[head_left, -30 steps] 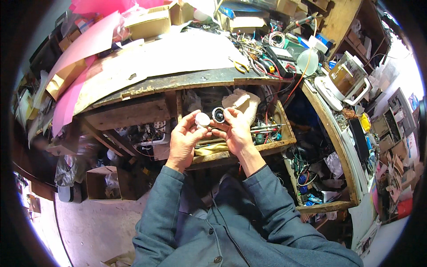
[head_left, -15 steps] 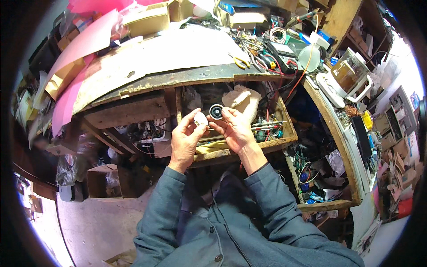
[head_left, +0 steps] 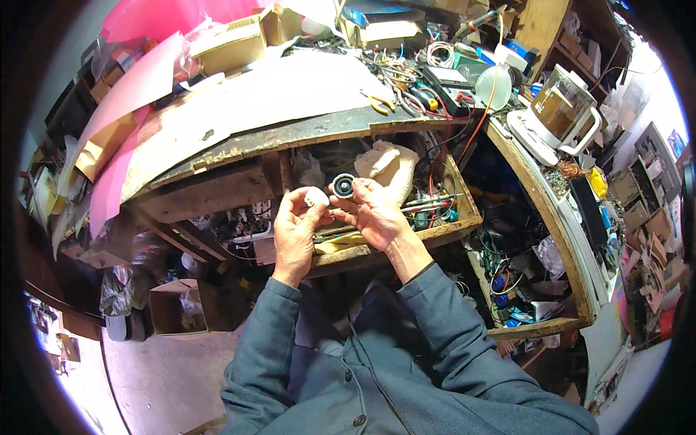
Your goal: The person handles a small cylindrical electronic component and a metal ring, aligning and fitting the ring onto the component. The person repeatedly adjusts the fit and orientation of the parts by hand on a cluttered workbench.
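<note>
Between the thumb and fingers of my left hand point(head_left: 293, 233) is a small white plastic piece point(head_left: 315, 196) with little holes or prongs in its face. My right hand point(head_left: 380, 221) grips a round black part with a pale rim point(head_left: 343, 186), its hollow side and central stud facing up. Both hands are close together, fingertips nearly touching, above the open drawer point(head_left: 406, 244). Beneath and behind them in the drawer lie a cream cloth point(head_left: 391, 168), a yellow item point(head_left: 339, 243) and several thin tools. What lies directly under my palms is hidden.
Behind the drawer, the bench carries a large white sheet point(head_left: 290, 87), yellow-handled pliers point(head_left: 379, 104) and tangled wires. A jug with a white base point(head_left: 562, 112) stands to the right. A second drawer point(head_left: 533, 331) holds cables. A cardboard box point(head_left: 185, 308) sits low at left.
Both hands, with the white piece and the round part, have shifted slightly left in the picture. The round part has tilted a little. The whole view has also moved slightly.
</note>
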### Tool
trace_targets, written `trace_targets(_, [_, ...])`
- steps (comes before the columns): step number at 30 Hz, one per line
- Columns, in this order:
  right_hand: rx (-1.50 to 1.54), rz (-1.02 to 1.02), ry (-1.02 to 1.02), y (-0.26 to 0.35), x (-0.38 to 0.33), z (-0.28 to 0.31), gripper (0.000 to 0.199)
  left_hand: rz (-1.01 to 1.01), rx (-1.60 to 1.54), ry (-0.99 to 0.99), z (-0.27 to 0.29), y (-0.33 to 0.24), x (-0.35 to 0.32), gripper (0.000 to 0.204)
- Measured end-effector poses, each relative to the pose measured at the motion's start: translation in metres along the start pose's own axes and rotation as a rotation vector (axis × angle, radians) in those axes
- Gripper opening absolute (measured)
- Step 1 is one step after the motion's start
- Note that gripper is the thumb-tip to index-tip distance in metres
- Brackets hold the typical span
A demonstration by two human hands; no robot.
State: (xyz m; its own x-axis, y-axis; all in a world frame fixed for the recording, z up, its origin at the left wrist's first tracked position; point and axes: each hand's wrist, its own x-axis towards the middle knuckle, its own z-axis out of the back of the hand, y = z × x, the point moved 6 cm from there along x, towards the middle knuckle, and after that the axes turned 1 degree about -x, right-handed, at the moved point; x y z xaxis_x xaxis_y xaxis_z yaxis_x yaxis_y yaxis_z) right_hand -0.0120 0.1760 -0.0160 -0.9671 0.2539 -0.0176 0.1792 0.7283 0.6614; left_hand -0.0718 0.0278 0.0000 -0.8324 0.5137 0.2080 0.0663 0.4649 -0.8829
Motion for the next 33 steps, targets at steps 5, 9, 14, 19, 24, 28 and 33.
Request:
trace_targets(5, [-0.021,-0.009,-0.057,0.001,-0.002,0.003,0.019,-0.005,-0.036,0.022,0.0,-0.001,-0.001,0.035])
trace_targets(9, [-0.038,-0.007,-0.035,0.004,-0.004,-0.002,0.018,-0.002,-0.099,0.011,0.002,-0.006,-0.004,0.036])
trace_targets(14, [-0.035,-0.021,-0.034,0.004,-0.006,-0.003,0.017,0.083,-0.265,-0.037,0.01,0.001,-0.001,0.037])
trace_targets(19, [-0.053,-0.04,-0.034,0.003,-0.007,-0.006,0.018,0.039,-0.163,-0.069,0.014,0.002,-0.001,0.034])
trace_targets(24, [-0.049,-0.053,-0.01,0.004,-0.007,-0.008,0.018,-0.001,-0.098,-0.017,0.012,-0.001,-0.001,0.04])
trace_targets(28, [-0.061,-0.048,-0.03,0.003,-0.005,-0.004,0.018,0.01,-0.092,0.016,0.006,-0.004,-0.004,0.048])
trace_targets(33, [-0.091,-0.041,-0.061,0.004,-0.007,-0.006,0.015,0.022,-0.061,-0.013,0.006,-0.001,-0.005,0.046])
